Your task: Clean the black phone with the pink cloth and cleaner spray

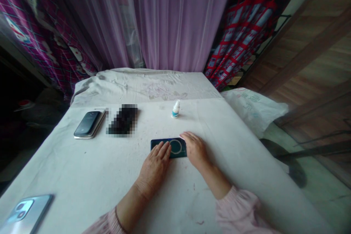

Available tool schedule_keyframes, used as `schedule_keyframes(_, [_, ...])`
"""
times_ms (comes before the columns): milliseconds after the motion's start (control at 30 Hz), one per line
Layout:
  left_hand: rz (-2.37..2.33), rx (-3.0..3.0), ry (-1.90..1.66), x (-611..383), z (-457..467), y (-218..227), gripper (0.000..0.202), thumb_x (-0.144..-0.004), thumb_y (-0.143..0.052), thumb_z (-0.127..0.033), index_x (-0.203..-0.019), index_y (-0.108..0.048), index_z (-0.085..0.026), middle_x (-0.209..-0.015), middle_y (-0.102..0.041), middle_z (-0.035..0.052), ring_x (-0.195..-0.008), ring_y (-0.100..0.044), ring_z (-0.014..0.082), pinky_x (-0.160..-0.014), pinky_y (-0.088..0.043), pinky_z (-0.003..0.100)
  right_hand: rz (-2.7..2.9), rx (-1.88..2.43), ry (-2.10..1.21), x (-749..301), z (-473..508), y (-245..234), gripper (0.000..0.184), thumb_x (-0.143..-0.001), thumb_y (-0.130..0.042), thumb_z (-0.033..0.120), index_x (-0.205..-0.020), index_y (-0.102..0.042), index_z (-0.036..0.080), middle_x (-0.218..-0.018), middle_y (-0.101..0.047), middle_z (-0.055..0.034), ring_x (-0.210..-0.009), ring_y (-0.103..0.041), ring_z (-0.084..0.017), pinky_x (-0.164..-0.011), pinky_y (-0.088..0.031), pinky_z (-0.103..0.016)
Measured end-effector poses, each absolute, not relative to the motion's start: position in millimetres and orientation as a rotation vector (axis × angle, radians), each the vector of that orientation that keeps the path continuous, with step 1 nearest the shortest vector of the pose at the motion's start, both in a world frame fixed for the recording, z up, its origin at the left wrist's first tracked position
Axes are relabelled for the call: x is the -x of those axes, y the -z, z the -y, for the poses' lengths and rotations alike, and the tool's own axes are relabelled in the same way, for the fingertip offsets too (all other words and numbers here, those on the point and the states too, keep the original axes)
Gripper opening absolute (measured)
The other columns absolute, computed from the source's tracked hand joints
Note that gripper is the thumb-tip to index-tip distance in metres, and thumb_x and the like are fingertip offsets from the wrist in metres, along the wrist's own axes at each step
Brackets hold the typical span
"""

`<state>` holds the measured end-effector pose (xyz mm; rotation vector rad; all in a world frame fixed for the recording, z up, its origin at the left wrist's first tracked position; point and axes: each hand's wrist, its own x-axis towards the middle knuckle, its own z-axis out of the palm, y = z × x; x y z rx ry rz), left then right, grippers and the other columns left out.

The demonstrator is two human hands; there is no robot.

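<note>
A dark phone point(176, 147) with a pale ring on its upward face lies crosswise on the white-covered table. My left hand point(157, 161) rests flat on its left part, fingers straight and close together; the thumb is hard to see. At the phone's right end, my right hand point(195, 149) grips the edge, with its fingers bent over the far corner and its thumb hidden. Beyond the phone a small white spray bottle point(176, 110) with a blue label stands upright, apart from both hands.
Another dark phone point(88, 123) lies on a light flat item at the left, beside a pixelated dark object point(123, 120). A silver-blue phone point(30, 214) lies at the near left edge. Purple curtains point(181, 22) hang behind the table point(236, 146); a white plastic bag point(252, 108) is at right.
</note>
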<state>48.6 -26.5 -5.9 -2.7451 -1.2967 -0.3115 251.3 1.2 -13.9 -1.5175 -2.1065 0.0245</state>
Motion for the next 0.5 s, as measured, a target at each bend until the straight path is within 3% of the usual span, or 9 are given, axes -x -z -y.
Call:
schedule_keyframes(333, [1.330, 2.773, 0.368, -49.8, 28.1, 11.4, 0.042, -0.097, -0.040, -0.023, -0.136, -0.051, -0.012, -0.141, -0.051, 0.0142, -0.130, -0.048, 0.0281, -0.106, -0.043, 0.044, 2.010, 1.556, 0.113, -254.8, 53.8, 18.6, 0.044, -0.093, -0.032, 0.010, -0.125, -0.061, 0.019, -0.122, -0.067, -0.0080, -0.121, -0.053, -0.022, -0.103, -0.041, -0.042])
schedule_keyframes(500, [1.325, 2.776, 0.358, -49.4, 28.1, 8.9, 0.042, -0.096, -0.042, -0.025, -0.135, -0.051, -0.013, -0.141, -0.051, 0.0128, -0.130, -0.048, 0.0279, -0.107, -0.042, 0.044, 1.988, 1.615, 0.131, -249.4, 35.1, 16.2, 0.043, -0.093, -0.033, 0.011, -0.122, -0.064, 0.020, -0.117, -0.068, -0.0088, -0.122, -0.051, -0.025, -0.102, -0.038, -0.044])
